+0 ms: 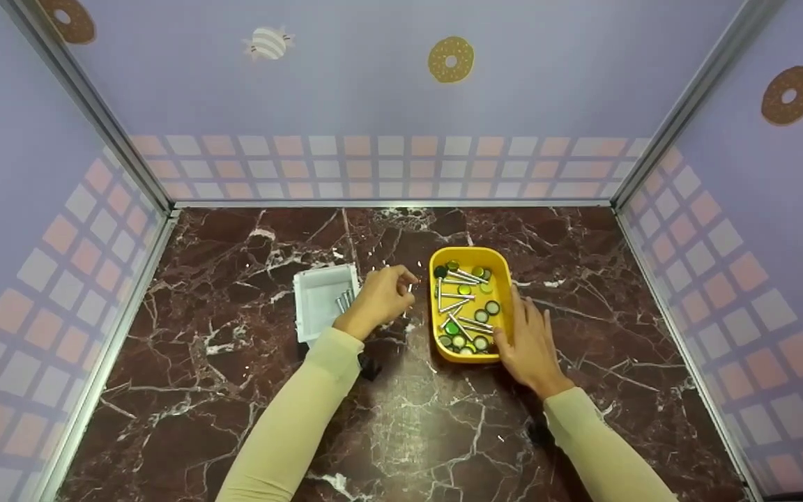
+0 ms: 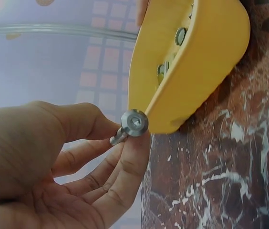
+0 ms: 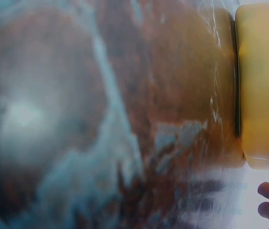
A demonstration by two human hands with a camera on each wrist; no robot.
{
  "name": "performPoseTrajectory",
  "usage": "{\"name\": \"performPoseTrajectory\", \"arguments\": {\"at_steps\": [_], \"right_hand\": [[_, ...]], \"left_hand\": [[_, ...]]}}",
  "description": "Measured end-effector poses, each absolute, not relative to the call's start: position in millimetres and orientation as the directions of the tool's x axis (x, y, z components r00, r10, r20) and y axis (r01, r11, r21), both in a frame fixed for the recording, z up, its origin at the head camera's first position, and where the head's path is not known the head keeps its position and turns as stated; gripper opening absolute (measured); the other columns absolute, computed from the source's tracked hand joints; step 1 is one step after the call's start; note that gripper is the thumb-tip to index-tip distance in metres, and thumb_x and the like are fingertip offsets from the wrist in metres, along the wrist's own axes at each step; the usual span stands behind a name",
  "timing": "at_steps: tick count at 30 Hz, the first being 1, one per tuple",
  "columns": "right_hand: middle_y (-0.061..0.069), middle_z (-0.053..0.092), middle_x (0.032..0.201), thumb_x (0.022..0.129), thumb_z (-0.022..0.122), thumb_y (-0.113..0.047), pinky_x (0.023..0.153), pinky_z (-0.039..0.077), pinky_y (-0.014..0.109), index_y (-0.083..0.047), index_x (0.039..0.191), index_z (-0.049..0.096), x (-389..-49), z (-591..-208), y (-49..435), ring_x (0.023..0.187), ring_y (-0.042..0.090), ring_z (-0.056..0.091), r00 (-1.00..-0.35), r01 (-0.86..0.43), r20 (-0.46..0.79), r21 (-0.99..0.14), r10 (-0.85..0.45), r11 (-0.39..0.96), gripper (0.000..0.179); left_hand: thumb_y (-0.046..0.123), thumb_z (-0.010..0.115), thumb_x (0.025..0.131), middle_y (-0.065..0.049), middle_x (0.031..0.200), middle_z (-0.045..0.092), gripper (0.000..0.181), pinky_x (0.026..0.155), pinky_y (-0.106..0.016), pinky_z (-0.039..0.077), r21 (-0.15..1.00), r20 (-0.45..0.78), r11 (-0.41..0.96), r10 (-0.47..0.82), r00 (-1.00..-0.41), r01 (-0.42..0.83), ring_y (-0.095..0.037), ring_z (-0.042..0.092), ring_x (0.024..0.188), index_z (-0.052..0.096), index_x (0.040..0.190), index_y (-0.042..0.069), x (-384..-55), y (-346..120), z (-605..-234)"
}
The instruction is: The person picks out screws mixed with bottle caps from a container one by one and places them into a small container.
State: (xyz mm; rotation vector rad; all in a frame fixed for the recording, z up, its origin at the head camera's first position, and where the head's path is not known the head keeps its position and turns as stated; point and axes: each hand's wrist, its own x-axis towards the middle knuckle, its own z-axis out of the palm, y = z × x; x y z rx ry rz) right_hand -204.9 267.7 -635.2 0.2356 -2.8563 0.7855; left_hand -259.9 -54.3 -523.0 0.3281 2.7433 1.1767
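My left hand (image 1: pixel 379 296) pinches a metal bolt (image 2: pixel 134 123) between thumb and fingertips, its round socket head facing the left wrist camera. The hand is between a white tray (image 1: pixel 309 307) and a yellow bin (image 1: pixel 506 268). Inside the bin lie several long silver bolts (image 1: pixel 456 297) mixed with bottle caps (image 1: pixel 492 307), some green. My right hand (image 1: pixel 530 348) rests against the bin's right side, thumb at the rim and fingers stretched along the outer wall. Several bolts (image 1: pixel 343 300) lie in the tray, partly hidden behind my left hand.
Both containers stand on a dark red marbled tabletop (image 1: pixel 401 432). Purple patterned panels (image 1: pixel 373 90) enclose the back and both sides, joined by metal corner rails. A dark object (image 1: pixel 370 367) shows beneath the left cuff.
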Motion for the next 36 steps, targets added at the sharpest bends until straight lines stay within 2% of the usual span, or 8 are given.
{"name": "performPoseTrajectory", "arguments": {"at_steps": [5, 9, 16, 20, 23, 29, 36], "right_hand": [[0.037, 0.044, 0.178, 0.111, 0.062, -0.033, 0.143, 0.016, 0.079, -0.008, 0.186, 0.020, -205.3, -634.7, 267.8, 0.173, 0.056, 0.036, -0.975, -0.194, 0.196, -0.498, -0.108, 0.845, 0.090], [0.037, 0.045, 0.178, 0.111, 0.063, -0.033, 0.143, 0.016, 0.079, -0.008, 0.186, 0.020, -206.4, -633.5, 268.2, 0.173, 0.056, 0.037, -0.973, -0.198, 0.201, -0.495, -0.110, 0.846, 0.090], [0.037, 0.046, 0.177, 0.111, 0.062, -0.032, 0.143, 0.016, 0.079, -0.008, 0.186, 0.021, -206.1, -634.1, 267.9, 0.172, 0.057, 0.038, -0.971, -0.204, 0.210, -0.498, -0.111, 0.843, 0.089], [0.037, 0.046, 0.177, 0.111, 0.062, -0.033, 0.143, 0.016, 0.079, -0.008, 0.186, 0.021, -205.3, -634.1, 267.7, 0.172, 0.057, 0.038, -0.972, -0.203, 0.209, -0.502, -0.110, 0.841, 0.089], [0.037, 0.046, 0.177, 0.111, 0.063, -0.033, 0.143, 0.016, 0.079, -0.009, 0.187, 0.021, -205.3, -633.9, 268.2, 0.172, 0.057, 0.038, -0.972, -0.202, 0.206, -0.504, -0.110, 0.840, 0.090], [0.037, 0.044, 0.178, 0.112, 0.063, -0.033, 0.143, 0.015, 0.079, -0.009, 0.187, 0.019, -204.4, -635.8, 268.9, 0.172, 0.057, 0.037, -0.972, -0.204, 0.206, -0.509, -0.112, 0.836, 0.090], [0.038, 0.044, 0.178, 0.111, 0.063, -0.033, 0.143, 0.015, 0.079, -0.008, 0.186, 0.020, -204.9, -635.0, 268.1, 0.172, 0.058, 0.037, -0.971, -0.207, 0.213, -0.514, -0.110, 0.832, 0.090]], "left_hand": [[0.000, 0.071, 0.097, -0.008, 0.098, 0.082, 0.039, 0.076, -0.028, 0.051, 0.720, -0.032, 0.682, 0.217, -0.976, 0.128, -0.010, 0.060, 0.076, 0.082, 0.134, 0.003, -260.5, -66.8, -522.3], [0.000, 0.070, 0.098, -0.008, 0.097, 0.081, 0.039, 0.071, -0.029, 0.049, 0.725, -0.043, 0.681, 0.191, -0.981, 0.101, -0.013, 0.059, 0.073, 0.082, 0.135, 0.005, -260.6, -76.8, -521.6], [0.003, 0.076, 0.101, -0.007, 0.097, 0.079, 0.035, 0.067, -0.025, 0.048, 0.736, -0.051, 0.674, 0.137, -0.989, 0.055, -0.009, 0.057, 0.067, 0.081, 0.135, 0.006, -261.6, -93.9, -522.6], [0.004, 0.075, 0.102, -0.006, 0.098, 0.079, 0.034, 0.065, -0.026, 0.047, 0.734, -0.050, 0.678, 0.116, -0.992, 0.042, -0.010, 0.057, 0.068, 0.081, 0.135, 0.007, -262.3, -103.0, -522.8], [0.004, 0.072, 0.102, -0.007, 0.099, 0.080, 0.034, 0.068, -0.027, 0.047, 0.728, -0.044, 0.685, 0.101, -0.994, 0.037, -0.011, 0.058, 0.071, 0.082, 0.135, 0.006, -262.5, -109.2, -522.4], [0.005, 0.071, 0.103, -0.013, 0.105, 0.084, 0.038, 0.062, -0.026, 0.047, 0.724, -0.072, 0.690, 0.058, -0.996, -0.012, -0.012, 0.063, 0.068, 0.080, 0.140, 0.005, -262.2, -122.9, -523.3], [0.005, 0.072, 0.102, -0.017, 0.107, 0.086, 0.035, 0.061, -0.024, 0.047, 0.723, -0.049, 0.690, 0.015, -0.999, -0.025, -0.012, 0.065, 0.068, 0.081, 0.136, 0.006, -262.9, -137.8, -525.1]]}}
